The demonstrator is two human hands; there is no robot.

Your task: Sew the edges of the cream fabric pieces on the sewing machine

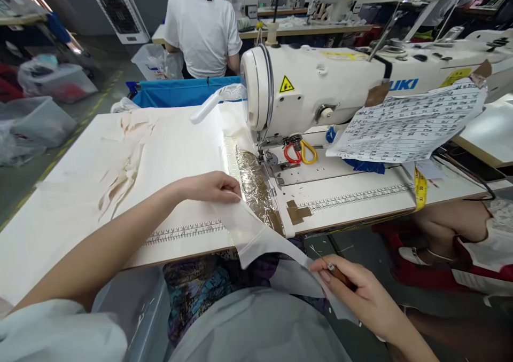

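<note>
My left hand (pixel 219 187) pinches one edge of a thin white fabric piece (pixel 256 236) over the table's front part. From there the fabric stretches across the table edge to my right hand (pixel 352 287), whose thumb and index finger grip its other end. A small tool with a brown handle (pixel 340 276) and a thin metal tip also lies in my right hand. Beyond the fabric stands a white sewing machine (pixel 316 84), its needle area above a bed partly covered with shiny tape (pixel 256 186).
Red and yellow-handled scissors (pixel 300 152) lie beside the needle area. Handwritten sheets (pixel 401 127) hang on the machine's front. Cream fabric pieces (pixel 128 175) lie on the left of the table (pixel 172 154). A person in white (pixel 202 28) is behind; another person's legs (pixel 452 223) are at the right.
</note>
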